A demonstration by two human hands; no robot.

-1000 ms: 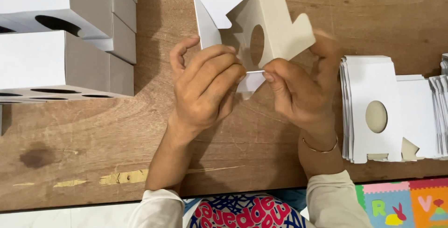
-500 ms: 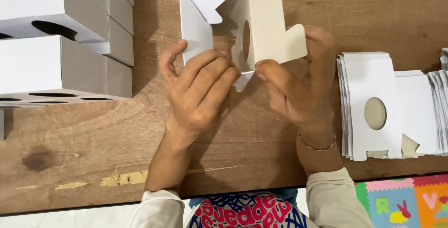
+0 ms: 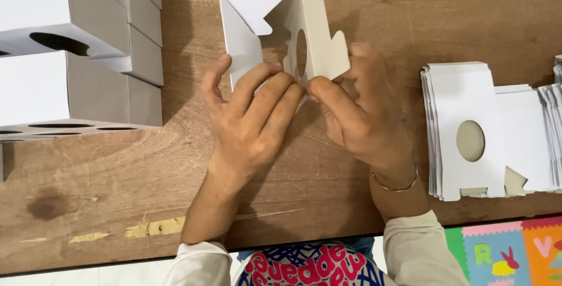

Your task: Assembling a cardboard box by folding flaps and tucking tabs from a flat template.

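- Folding is partway: the left hand [image 3: 252, 119] and right hand [image 3: 357, 110] both pinch the half-formed white carton [image 3: 263, 22] just beyond the fingertips, flaps unclosed.
- Finished boxes [image 3: 70, 46] stand left of the hands.
- Flat blanks [image 3: 468, 128] wait right of them on the table [image 3: 117, 204].

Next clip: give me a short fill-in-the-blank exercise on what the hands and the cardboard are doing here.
1. Both hands, left hand and right hand, hold a half-folded white ____ box.
2. The hole cut in its panel is ____ in shape.
3. The stack of flat blanks lies on the person's ____ side.
4. The table is made of ____.

Missing words: cardboard; oval; right; wood
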